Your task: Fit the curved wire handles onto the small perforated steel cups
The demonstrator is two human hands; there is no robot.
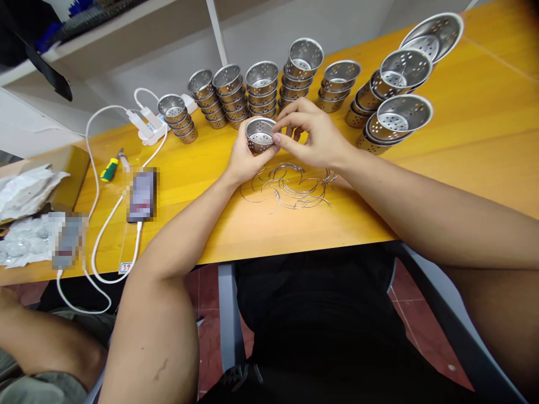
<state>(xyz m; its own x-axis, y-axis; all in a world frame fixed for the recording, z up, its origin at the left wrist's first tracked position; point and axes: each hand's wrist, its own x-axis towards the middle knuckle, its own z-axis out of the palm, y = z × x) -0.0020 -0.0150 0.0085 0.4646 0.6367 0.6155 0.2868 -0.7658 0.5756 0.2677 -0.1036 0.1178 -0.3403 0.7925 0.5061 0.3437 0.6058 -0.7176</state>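
A small perforated metal cup (261, 132) is held above the table, its mouth tilted up towards me. My left hand (246, 154) wraps around its left and near sides, thumb along the front. At the right of the rim, my right hand (311, 132) has thumb and fingers bent in a pinch. Whatever lies between those fingertips is too small or hidden to make out. Below both hands, several thin curved metal wires (295, 191) lie loosely on the tabletop.
Stacks of perforated cups (263, 84) line the table's back, with leaning stacks (396, 120) on the right. To the left are a power strip (152, 130), white cables, a green-yellow-handled tool (110, 169), a phone (142, 196) and plastic bags (27, 238). Another person's arm (46, 336) shows lower left.
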